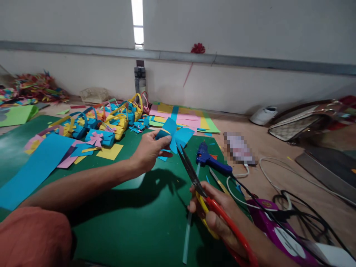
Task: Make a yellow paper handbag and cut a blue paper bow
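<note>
Between the thumb and fingers of my left hand [148, 148] is a blue paper flower [175, 138] with cut petals, lifted above the green mat [125, 222]. My right hand [219, 211] grips a pair of scissors [191, 170] with red and yellow handles. The blades are slightly apart, and their tips point up close to the flower's lower edge. Just beyond the scissors lies a blue glue gun [204, 155] with a clear glue stick [189, 226] sticking out toward me. A cutter knife [219, 181] rests beside my right hand.
Several small paper baskets [114, 126] stand at the back left, near a long blue paper strip [41, 167]. Coloured sheets [208, 120] are stacked behind. On the right are a phone [239, 148], tangled cables [303, 218], a purple power strip [278, 233] and a bag [303, 120].
</note>
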`<state>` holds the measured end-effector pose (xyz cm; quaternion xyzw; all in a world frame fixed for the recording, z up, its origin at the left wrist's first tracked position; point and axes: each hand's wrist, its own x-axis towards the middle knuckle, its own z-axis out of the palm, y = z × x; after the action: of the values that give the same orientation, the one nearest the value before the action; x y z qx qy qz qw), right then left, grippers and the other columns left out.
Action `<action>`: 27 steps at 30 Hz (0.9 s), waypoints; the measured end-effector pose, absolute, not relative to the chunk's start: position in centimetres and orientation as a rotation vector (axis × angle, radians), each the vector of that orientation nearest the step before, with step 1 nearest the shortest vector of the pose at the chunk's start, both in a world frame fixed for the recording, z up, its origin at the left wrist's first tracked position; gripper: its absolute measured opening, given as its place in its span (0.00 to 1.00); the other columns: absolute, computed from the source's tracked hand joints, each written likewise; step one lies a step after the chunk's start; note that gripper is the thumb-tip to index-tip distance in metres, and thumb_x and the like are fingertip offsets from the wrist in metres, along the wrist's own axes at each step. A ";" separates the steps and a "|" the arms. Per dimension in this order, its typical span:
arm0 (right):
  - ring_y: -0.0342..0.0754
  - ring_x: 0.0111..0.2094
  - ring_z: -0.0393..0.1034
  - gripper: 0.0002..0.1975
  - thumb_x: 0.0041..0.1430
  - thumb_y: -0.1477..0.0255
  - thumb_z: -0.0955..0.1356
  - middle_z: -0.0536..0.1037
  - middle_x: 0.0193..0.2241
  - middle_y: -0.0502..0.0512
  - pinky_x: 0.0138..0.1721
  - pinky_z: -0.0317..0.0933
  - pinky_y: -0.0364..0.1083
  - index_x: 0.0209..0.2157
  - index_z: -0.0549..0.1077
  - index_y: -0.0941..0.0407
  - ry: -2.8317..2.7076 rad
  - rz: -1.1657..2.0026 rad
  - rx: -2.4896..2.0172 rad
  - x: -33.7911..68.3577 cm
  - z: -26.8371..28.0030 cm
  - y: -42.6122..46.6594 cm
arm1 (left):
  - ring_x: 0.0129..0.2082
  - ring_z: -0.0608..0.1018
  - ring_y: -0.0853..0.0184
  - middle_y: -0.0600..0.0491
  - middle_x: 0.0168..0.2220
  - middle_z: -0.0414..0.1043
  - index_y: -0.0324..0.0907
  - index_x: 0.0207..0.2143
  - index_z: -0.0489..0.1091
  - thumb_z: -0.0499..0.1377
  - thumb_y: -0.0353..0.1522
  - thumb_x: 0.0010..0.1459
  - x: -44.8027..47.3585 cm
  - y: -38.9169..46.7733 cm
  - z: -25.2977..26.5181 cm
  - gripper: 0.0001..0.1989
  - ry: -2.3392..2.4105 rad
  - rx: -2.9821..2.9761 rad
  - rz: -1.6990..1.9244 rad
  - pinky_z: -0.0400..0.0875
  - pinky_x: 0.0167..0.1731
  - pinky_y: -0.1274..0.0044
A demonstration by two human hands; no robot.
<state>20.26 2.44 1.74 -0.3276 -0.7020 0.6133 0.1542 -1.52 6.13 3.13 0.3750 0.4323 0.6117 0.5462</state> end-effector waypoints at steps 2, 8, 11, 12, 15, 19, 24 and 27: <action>0.41 0.24 0.59 0.32 0.48 0.44 0.64 0.71 0.33 0.54 0.22 0.56 0.41 0.44 0.60 0.54 -1.970 1.768 -0.955 20.7 1.7 2.5 | 0.22 0.72 0.73 0.57 0.22 0.67 0.38 0.26 0.63 0.60 0.29 0.48 -2.1 6.4 3.4 0.06 1.043 0.908 1.453 0.72 0.22 0.79; 0.42 0.20 0.59 0.34 0.44 0.42 0.64 0.67 0.25 0.50 0.17 0.56 0.41 0.44 0.61 0.53 -1.798 1.754 -1.119 21.4 2.0 2.6 | 0.19 0.69 0.77 0.60 0.19 0.64 0.38 0.23 0.62 0.61 0.28 0.46 -3.5 7.1 3.9 0.08 0.994 0.980 1.377 0.70 0.22 0.81; 0.39 0.18 0.53 0.31 0.47 0.43 0.63 0.62 0.22 0.47 0.17 0.53 0.41 0.42 0.63 0.54 -1.863 1.638 -1.169 21.2 2.2 2.6 | 0.17 0.67 0.78 0.61 0.18 0.63 0.38 0.21 0.61 0.61 0.27 0.46 -3.7 7.3 3.7 0.09 0.959 1.018 1.343 0.68 0.21 0.82; 0.39 0.18 0.52 0.29 0.49 0.44 0.62 0.62 0.22 0.47 0.18 0.52 0.41 0.41 0.64 0.54 -1.885 1.575 -1.167 21.1 2.2 2.7 | 0.17 0.68 0.78 0.61 0.17 0.63 0.38 0.21 0.61 0.61 0.27 0.46 -3.7 7.4 3.6 0.09 0.945 1.034 1.328 0.68 0.21 0.83; 0.41 0.19 0.52 0.27 0.51 0.45 0.61 0.60 0.21 0.47 0.19 0.51 0.42 0.38 0.65 0.54 -1.996 1.489 -1.094 21.3 1.9 3.1 | 0.18 0.69 0.78 0.60 0.18 0.65 0.37 0.22 0.63 0.61 0.27 0.47 -3.8 7.5 3.2 0.07 0.921 1.070 1.274 0.67 0.20 0.84; 0.40 0.20 0.51 0.26 0.53 0.45 0.60 0.60 0.22 0.47 0.17 0.47 0.40 0.37 0.64 0.55 -2.110 1.506 -1.022 22.1 1.0 3.8 | 0.18 0.70 0.78 0.59 0.20 0.68 0.37 0.25 0.66 0.62 0.28 0.47 -3.4 7.2 2.9 0.06 0.911 1.061 1.203 0.68 0.20 0.84; 0.40 0.21 0.50 0.27 0.53 0.46 0.62 0.57 0.23 0.45 0.19 0.48 0.40 0.41 0.62 0.55 -2.092 1.543 -1.013 22.2 0.6 3.8 | 0.18 0.71 0.76 0.60 0.19 0.67 0.37 0.24 0.65 0.66 0.31 0.42 -2.5 6.6 2.9 0.12 0.952 0.987 1.168 0.70 0.20 0.83; 0.39 0.21 0.49 0.26 0.53 0.47 0.62 0.58 0.22 0.45 0.20 0.48 0.41 0.39 0.62 0.56 -2.126 1.511 -1.010 22.0 0.9 3.7 | 0.17 0.71 0.76 0.60 0.18 0.66 0.37 0.23 0.64 0.67 0.30 0.39 -2.0 6.3 3.1 0.14 0.972 0.971 1.173 0.70 0.20 0.82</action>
<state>21.99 3.71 0.93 -0.3558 -0.7489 0.5321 0.1715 -2.01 6.26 3.08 0.4221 0.4226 0.5099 0.6190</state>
